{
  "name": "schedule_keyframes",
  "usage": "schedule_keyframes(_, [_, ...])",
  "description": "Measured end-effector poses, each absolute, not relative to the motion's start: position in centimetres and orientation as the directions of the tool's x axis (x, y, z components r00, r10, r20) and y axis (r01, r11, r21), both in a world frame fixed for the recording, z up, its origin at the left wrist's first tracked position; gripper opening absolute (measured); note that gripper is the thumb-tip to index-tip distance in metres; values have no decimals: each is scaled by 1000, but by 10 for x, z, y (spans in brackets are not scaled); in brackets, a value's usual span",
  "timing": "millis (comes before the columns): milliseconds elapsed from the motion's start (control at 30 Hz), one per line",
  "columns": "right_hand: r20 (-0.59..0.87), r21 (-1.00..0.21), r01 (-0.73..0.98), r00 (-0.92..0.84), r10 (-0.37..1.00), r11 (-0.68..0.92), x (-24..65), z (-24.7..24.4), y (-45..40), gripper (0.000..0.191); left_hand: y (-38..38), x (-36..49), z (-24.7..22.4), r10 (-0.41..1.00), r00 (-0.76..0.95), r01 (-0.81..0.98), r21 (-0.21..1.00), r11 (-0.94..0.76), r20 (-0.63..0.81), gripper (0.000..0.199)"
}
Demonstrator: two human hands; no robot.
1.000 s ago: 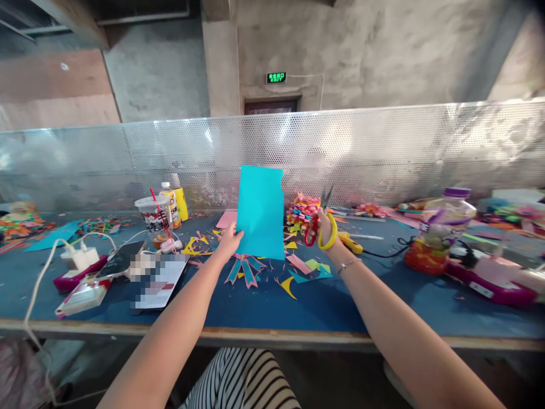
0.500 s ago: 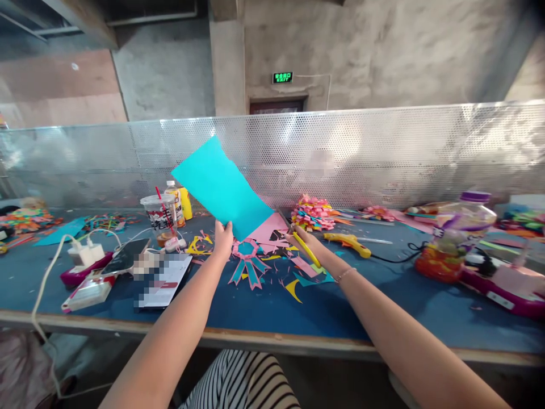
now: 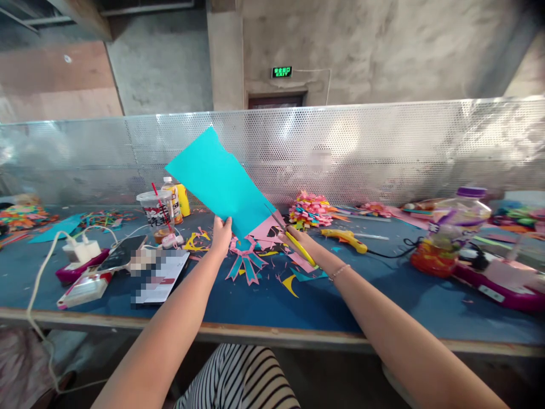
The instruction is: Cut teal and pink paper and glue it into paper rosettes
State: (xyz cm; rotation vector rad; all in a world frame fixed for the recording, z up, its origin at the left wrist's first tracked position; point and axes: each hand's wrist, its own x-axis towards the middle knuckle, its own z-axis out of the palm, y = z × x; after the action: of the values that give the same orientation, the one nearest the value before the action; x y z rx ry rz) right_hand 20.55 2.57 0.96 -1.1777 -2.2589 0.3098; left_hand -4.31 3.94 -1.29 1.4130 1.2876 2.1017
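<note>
A large turquoise paper sheet (image 3: pixel 221 182) is pinched at its lower edge by my left hand (image 3: pixel 222 232). My right hand (image 3: pixel 298 238) is closed round yellow-handled scissors (image 3: pixel 303 247), whose blades point up and left at the sheet's right corner. Under the sheet lies pink paper (image 3: pixel 264 228). Below my hands a pink and turquoise paper rosette with ribbon tails (image 3: pixel 246 266) rests on the blue table (image 3: pixel 264 309), among pink and yellow scraps.
On the left are a plastic cup (image 3: pixel 154 213), a bottle (image 3: pixel 170 196), phones and chargers. A paper strip pile (image 3: pixel 310 210), a yellow glue gun (image 3: pixel 344 240) and a purple-lidded jar (image 3: pixel 451 233) sit to the right. Perforated metal panel (image 3: pixel 383 153) behind.
The view has shifted slightly. The scissors' blades look a little wider apart and now show in front of the turquoise sheet's right corner. Both hands keep their hold.
</note>
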Motion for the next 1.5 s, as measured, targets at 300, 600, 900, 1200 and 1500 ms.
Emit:
schedule_keyframes(300, [360, -519, 652, -420, 833, 553, 200, 18, 14, 31, 40, -42, -14, 713, -435, 171, 828, -534, 550, 14])
schedule_keyframes(600, [378, -503, 658, -416, 827, 561, 199, 19, 12, 32, 37, -40, -11, 721, -426, 190, 833, -520, 547, 15])
schedule_keyframes(900, [396, -492, 669, -398, 828, 557, 202, 11, 24, 38, 35, -39, -8, 706, -436, 219, 827, -518, 557, 17])
schedule_keyframes(1200, [404, -523, 685, -325, 855, 507, 192, 18, 8, 37, 34, -41, -6, 697, -418, 200, 808, -555, 582, 16])
schedule_keyframes(1500, [407, -639, 541, -367, 837, 548, 186, 11, 8, 40, 27, -41, -3, 637, -490, 417, 802, -428, 595, 17])
